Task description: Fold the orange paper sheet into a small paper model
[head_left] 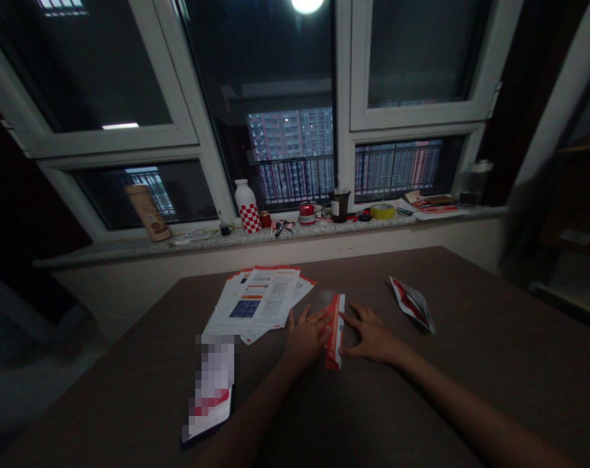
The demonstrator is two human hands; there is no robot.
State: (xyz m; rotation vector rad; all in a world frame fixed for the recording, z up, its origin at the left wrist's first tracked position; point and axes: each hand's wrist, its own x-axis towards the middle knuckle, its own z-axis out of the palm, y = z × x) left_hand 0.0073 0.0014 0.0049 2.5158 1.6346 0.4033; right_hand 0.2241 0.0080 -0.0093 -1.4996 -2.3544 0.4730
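A narrow folded strip of orange and white printed paper (334,341) lies on the brown table, its long side running away from me. My left hand (307,335) rests on its left edge, fingers spread and stretched over the paper. On the other side, my right hand (370,335) touches the right edge with fingertips, thumb and fingers apart. Neither hand is wrapped round the strip. To the right lies a folded paper piece (412,304), partly opened, with red inside. A fanned stack of printed sheets (263,299) with orange edges sits beyond my left hand.
A phone (211,390), its screen pixelated, lies at the table's left. Along the windowsill stand a checkered bottle (248,208), a tan cylinder (147,213), a red can (307,213), a dark cup (339,205), a yellow tape roll (382,211) and a clear container (475,183).
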